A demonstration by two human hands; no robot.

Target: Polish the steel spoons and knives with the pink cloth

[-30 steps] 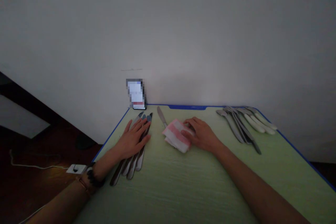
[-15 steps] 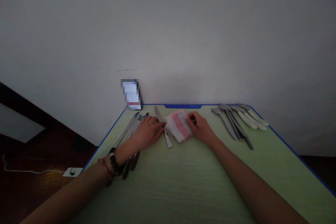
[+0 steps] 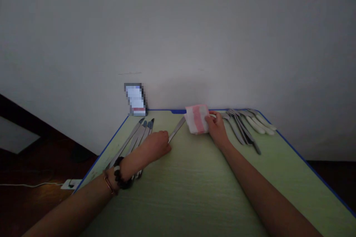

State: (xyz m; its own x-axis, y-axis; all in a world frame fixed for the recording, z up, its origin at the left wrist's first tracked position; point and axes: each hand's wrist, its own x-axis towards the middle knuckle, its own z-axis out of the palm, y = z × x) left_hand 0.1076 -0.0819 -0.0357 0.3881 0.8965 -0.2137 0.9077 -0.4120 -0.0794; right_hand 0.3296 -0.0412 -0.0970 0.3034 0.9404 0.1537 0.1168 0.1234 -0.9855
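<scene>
My left hand (image 3: 156, 146) is closed around the handle of a table knife (image 3: 177, 128), whose blade points up and to the right. The blade tip comes close to a folded pink-and-white striped cloth (image 3: 198, 119); whether they touch I cannot tell. My right hand (image 3: 218, 127) pinches that cloth by its right edge, above the far part of the table. Several more table knives (image 3: 135, 140) lie fanned out at the left, their lower ends partly hidden behind my left hand and wrist.
On the right of the green, blue-edged table (image 3: 178, 192) lie several metal spoons and forks (image 3: 242, 127) and some white-handled cutlery (image 3: 260, 124). A phone (image 3: 136, 100) with a lit screen leans on the wall. A power strip (image 3: 71, 184) with a cable is at lower left.
My left hand has moved right from the knife pile and taken hold of the single knife, turning its blade rightward. The right hand has lifted the cloth away from that knife.
</scene>
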